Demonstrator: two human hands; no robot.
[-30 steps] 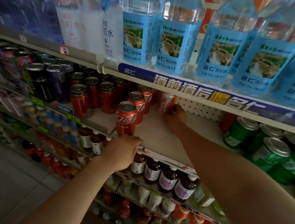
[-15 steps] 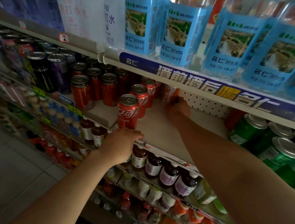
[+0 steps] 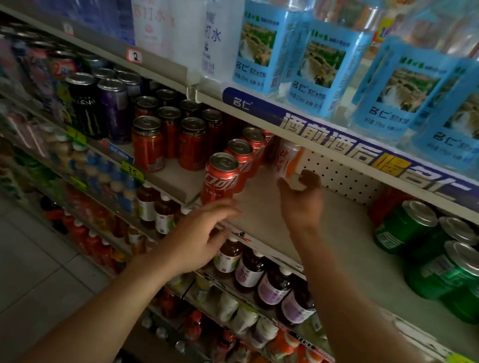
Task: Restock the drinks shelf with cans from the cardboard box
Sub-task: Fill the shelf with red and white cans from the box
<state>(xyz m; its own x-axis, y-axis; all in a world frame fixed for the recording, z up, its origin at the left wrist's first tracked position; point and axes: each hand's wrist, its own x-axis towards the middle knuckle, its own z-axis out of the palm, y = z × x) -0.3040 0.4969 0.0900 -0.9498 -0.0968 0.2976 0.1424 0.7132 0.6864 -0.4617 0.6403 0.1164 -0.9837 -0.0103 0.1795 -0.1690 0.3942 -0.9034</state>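
A row of red cola cans runs front to back on the drinks shelf [image 3: 310, 229]; the front cola can [image 3: 220, 179] stands at the shelf's edge. Behind the row stands a white and orange can [image 3: 287, 160] by the pegboard back. My right hand [image 3: 300, 201] hovers over the shelf just in front of that can, fingers loosely spread, holding nothing. My left hand [image 3: 201, 237] is at the shelf's front edge below the front cola can, fingers extended and blurred. At the bottom a cardboard box [image 3: 150, 354] with can tops shows on the floor.
Green cans [image 3: 445, 261] fill the shelf's right side, dark red cans [image 3: 148, 143] and tall black and purple cans [image 3: 96, 106] its left. Blue-labelled water bottles [image 3: 323, 56] stand on the shelf above. Small bottles [image 3: 251, 270] line the shelves below.
My right hand has let go of the white and orange can and drawn back with fingers spread. My left hand has lifted off the shelf edge and its fingers have straightened.
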